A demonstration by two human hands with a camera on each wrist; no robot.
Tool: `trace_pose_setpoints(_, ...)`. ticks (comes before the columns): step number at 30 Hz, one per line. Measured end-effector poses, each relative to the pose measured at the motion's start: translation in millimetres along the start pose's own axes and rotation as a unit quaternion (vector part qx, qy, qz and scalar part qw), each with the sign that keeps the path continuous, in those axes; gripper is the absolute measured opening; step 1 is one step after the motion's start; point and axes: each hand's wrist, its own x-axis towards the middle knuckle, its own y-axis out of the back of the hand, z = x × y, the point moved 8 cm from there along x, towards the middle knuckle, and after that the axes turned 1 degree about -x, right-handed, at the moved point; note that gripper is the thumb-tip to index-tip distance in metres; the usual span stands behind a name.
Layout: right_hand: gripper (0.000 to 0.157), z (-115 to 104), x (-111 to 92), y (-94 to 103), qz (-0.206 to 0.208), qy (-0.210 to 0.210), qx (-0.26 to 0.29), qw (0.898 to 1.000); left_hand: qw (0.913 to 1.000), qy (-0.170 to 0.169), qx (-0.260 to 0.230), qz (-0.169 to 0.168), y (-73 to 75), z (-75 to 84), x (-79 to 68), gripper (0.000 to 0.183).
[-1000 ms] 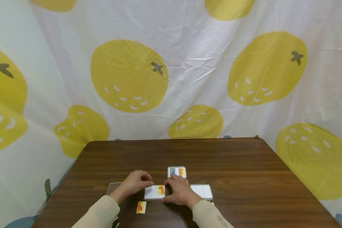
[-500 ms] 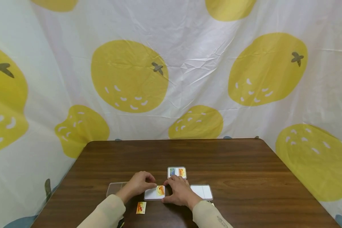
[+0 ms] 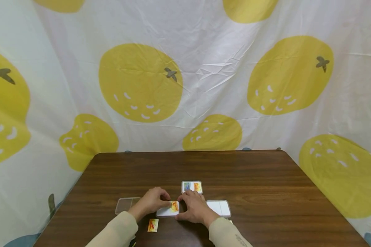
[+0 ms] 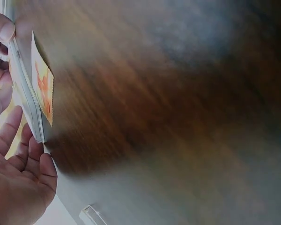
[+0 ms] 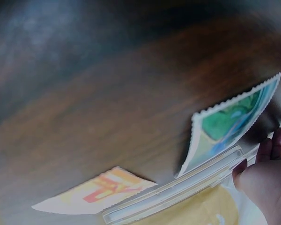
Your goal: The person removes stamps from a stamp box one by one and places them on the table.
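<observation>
My left hand (image 3: 153, 200) reaches in from the left, its thumb and index fingertips at the left edge of an orange-yellow stamp (image 3: 174, 206) that lies in the right half of a clear plastic case with a white insert (image 3: 164, 211). Underneath, the left wrist view shows this hand's loosely bent fingers beside the case edge (image 4: 25, 86). My right hand (image 3: 195, 207) grips the case's right end, thumb at the near side and fingers at the far side. A second orange stamp (image 3: 153, 225) lies loose on the table in front.
A clear case cover (image 3: 125, 204) lies at the left. Behind the right hand stands a case with two stamps (image 3: 192, 186); to its right, a case with a white insert (image 3: 224, 208). A green stamp (image 5: 234, 117) lies near the right wrist. The wooden table (image 3: 250, 178) meets a patterned curtain.
My left hand has moved a little right over the case, its fingertips now covering part of the stamp's left side. My right hand stays on the case.
</observation>
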Motion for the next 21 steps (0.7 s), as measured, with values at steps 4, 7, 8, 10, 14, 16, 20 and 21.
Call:
trace_pose_setpoints(4, 0.053, 0.2, 0.3, 0.7, 0.000, 0.000, -0.001, 1.000, 1.0000, -0.003, -0.002, -0.001, -1.0, 0.5, 0.0, 0.018)
trace_pose_setpoints(7, 0.053, 0.0, 0.1, 1.1, 0.002, 0.001, -0.004, 1.000, 1.0000, -0.003, 0.002, 0.000, -1.8, 0.5, -0.1, 0.018)
trace_pose_setpoints(8, 0.053, 0.0, 0.1, 0.9, 0.002, 0.002, -0.005, 1.000, 1.0000, -0.003, 0.004, 0.000, -1.9, 0.6, -0.2, 0.018)
trace_pose_setpoints(10, 0.053, -0.2, 0.0, 0.9, 0.005, 0.003, -0.006, 1.000, 0.9999, -0.004, 0.009, 0.000, -2.3, 0.7, -0.2, 0.018)
trace_pose_setpoints(14, 0.053, -0.5, -0.3, 0.7, 0.007, 0.004, -0.006, 1.000, 0.9998, -0.005, 0.017, -0.001, -2.9, 0.4, 0.2, 0.018)
trace_pose_setpoints(16, 0.053, -0.5, -0.3, 0.8, 0.006, 0.004, -0.004, 1.000, 0.9998, -0.003, 0.019, -0.002, -3.1, -0.3, 0.4, 0.017)
trace_pose_setpoints(20, 0.053, -0.8, -0.1, 0.9, 0.004, 0.003, -0.005, 1.000, 0.9997, -0.005, 0.023, 0.003, -2.3, 0.1, 0.7, 0.014)
trace_pose_setpoints(21, 0.053, -0.9, 0.0, 1.0, 0.004, 0.003, -0.005, 1.000, 0.9997, -0.006, 0.024, 0.004, -2.2, -0.1, 0.8, 0.013)
